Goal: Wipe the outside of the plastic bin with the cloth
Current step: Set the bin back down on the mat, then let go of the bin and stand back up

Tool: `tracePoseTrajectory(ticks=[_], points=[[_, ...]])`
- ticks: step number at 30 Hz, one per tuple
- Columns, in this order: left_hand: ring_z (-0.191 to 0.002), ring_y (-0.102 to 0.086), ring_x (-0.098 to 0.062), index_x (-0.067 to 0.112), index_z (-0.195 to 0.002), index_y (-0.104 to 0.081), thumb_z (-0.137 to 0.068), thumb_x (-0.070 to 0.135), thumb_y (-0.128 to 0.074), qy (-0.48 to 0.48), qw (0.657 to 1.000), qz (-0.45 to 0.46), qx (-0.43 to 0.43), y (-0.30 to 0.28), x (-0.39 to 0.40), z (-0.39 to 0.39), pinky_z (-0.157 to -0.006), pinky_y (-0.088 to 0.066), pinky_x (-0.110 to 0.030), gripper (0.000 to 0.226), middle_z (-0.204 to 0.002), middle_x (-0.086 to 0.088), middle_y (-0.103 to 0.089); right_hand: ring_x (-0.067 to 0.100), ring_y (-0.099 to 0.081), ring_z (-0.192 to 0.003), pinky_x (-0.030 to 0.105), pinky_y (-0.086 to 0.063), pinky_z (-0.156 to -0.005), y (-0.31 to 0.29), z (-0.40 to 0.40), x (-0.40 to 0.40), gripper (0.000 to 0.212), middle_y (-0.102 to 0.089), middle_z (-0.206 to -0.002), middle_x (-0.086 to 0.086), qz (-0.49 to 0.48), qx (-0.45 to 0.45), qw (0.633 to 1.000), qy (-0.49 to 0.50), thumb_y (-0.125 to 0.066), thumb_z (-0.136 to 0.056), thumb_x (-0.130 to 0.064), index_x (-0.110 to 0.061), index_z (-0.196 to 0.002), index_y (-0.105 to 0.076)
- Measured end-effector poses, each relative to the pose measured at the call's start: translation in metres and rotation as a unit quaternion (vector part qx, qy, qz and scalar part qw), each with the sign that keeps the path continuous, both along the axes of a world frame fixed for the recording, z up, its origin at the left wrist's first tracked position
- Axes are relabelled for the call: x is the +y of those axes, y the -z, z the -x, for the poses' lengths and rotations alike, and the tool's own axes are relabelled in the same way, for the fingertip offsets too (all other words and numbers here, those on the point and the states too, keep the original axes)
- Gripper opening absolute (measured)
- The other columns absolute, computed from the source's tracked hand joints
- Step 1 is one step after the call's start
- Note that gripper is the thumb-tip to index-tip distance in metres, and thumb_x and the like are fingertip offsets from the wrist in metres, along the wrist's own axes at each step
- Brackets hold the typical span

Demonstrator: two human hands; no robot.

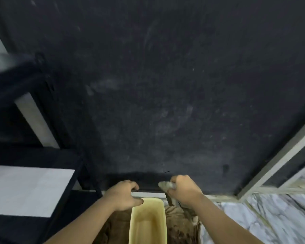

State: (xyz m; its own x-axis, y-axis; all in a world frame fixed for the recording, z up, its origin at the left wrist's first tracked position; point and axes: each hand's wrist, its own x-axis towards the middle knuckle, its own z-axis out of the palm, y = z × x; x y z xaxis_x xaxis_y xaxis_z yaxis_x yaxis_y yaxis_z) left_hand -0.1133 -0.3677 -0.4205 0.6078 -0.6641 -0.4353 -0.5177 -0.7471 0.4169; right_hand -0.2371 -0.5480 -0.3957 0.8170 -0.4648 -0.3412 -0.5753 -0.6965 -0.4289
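Beside the smooth yellow bin (147, 224) (rectangular), right hand (182, 190) grips crumpled cloth (165, 185).

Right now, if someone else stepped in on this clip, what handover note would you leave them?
Left hand: grips the far left corner of the plastic bin, steadying it.
Right hand: holds the bunched cloth just right of the bin's far end.
The bin stands open side up between the forearms.
Done: cannot tell from this view how much has been wiped.
Left: wipe the outer walls all round.
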Motion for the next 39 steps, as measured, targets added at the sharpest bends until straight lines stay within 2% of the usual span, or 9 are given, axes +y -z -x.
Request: tracePoseTrajectory(ticks=[3,8,11,14,18,21,26,34,39], points=[[-0.112,-0.052,-0.01,0.029,-0.127,-0.052,-0.068,0.057,-0.059,0.004,1.0,-0.003,0.005,-0.07,0.01,0.01,-0.088,-0.043,-0.023,0.065,-0.128,0.01,-0.051,0.023,-0.055,-0.072,0.025,-0.038,-0.058,-0.074,0.011,0.012,0.03,-0.056,-0.063,-0.003,0.007,0.006,1.0,-0.015,-0.047,-0.077,-0.032,-0.012,-0.093,-0.062],[-0.114,-0.053,-0.012,0.027,-0.127,-0.053,-0.069,0.058,-0.059,0.002,1.0,-0.005,0.008,-0.172,0.03,0.035,-0.098,-0.045,-0.029,0.065,-0.128,0.008,-0.051,0.028,-0.062,-0.089,0.027,-0.04,-0.063,-0.175,0.036,0.029,0.029,-0.062,-0.081,0.005,0.027,0.013,0.999,-0.024,-0.048,-0.08,-0.034,-0.011,-0.092,-0.061],[-0.116,-0.052,-0.014,0.025,-0.126,-0.054,-0.07,0.056,-0.06,0.006,1.0,-0.004,-0.003,-0.215,0.036,0.045,-0.1,-0.044,-0.03,0.065,-0.129,0.006,-0.051,0.03,-0.06,-0.093,0.03,-0.042,-0.067,-0.213,0.047,0.031,0.028,-0.065,-0.101,0.01,0.041,0.014,0.999,-0.023,-0.049,-0.082,-0.034,-0.011,-0.094,-0.06],[-0.118,-0.05,-0.014,0.026,-0.126,-0.055,-0.069,0.057,-0.059,0.008,1.0,0.003,-0.013,-0.245,0.034,0.053,-0.101,-0.042,-0.03,0.065,-0.13,0.006,-0.052,0.029,-0.06,-0.095,0.03,-0.042,-0.068,-0.239,0.056,0.031,0.029,-0.064,-0.106,0.009,0.042,0.023,0.999,-0.026,-0.049,-0.084,-0.036,-0.012,-0.096,-0.06],[-0.117,-0.052,-0.014,0.027,-0.125,-0.055,-0.069,0.058,-0.057,0.018,0.999,0.014,-0.031,-0.271,0.028,0.062,-0.1,-0.044,-0.033,0.064,-0.13,0.007,-0.052,0.028,-0.06,-0.096,0.03,-0.044,-0.071,-0.256,0.064,0.029,0.027,-0.064,-0.108,0.008,0.056,0.026,0.998,-0.033,-0.05,-0.084,-0.034,-0.014,-0.098,-0.06],[-0.121,-0.049,-0.014,0.028,-0.128,-0.053,-0.072,0.058,-0.056,0.018,0.999,0.017,-0.035,-0.281,0.025,0.065,-0.101,-0.043,-0.033,0.064,-0.133,0.008,-0.049,0.026,-0.06,-0.096,0.033,-0.048,-0.077,-0.265,0.067,0.027,0.032,-0.064,-0.107,0.007,0.061,0.013,0.998,-0.031,-0.05,-0.084,-0.04,-0.015,-0.102,-0.061],[-0.123,-0.048,-0.016,0.027,-0.128,-0.053,-0.073,0.059,-0.056,0.007,0.999,0.007,-0.046,-0.284,0.029,0.064,-0.102,-0.042,-0.034,0.064,-0.135,0.005,-0.049,0.025,-0.061,-0.092,0.035,-0.051,-0.078,-0.271,0.062,0.023,0.034,-0.066,-0.104,0.006,0.057,0.003,0.998,-0.034,-0.052,-0.083,-0.045,-0.017,-0.1,-0.062],[-0.118,-0.05,-0.016,0.025,-0.129,-0.052,-0.072,0.06,-0.057,-0.082,0.996,0.022,-0.037,-0.304,0.075,0.047,-0.1,-0.043,-0.032,0.067,-0.132,0.004,-0.05,0.023,-0.063,-0.088,0.029,-0.049,-0.072,-0.286,0.021,0.042,0.025,-0.067,-0.096,0.003,0.04,-0.033,0.994,-0.093,-0.05,-0.076,-0.032,-0.019,-0.091,-0.064],[-0.12,-0.05,-0.018,0.022,-0.132,-0.05,-0.076,0.058,-0.057,-0.157,0.983,0.038,-0.087,-0.322,0.129,0.03,-0.099,-0.044,-0.032,0.067,-0.136,0.003,-0.049,0.016,-0.063,-0.076,0.028,-0.051,-0.065,-0.304,-0.026,0.088,0.022,-0.067,-0.083,-0.003,-0.001,-0.067,0.984,-0.164,-0.049,-0.072,-0.033,-0.021,-0.082,-0.064]])
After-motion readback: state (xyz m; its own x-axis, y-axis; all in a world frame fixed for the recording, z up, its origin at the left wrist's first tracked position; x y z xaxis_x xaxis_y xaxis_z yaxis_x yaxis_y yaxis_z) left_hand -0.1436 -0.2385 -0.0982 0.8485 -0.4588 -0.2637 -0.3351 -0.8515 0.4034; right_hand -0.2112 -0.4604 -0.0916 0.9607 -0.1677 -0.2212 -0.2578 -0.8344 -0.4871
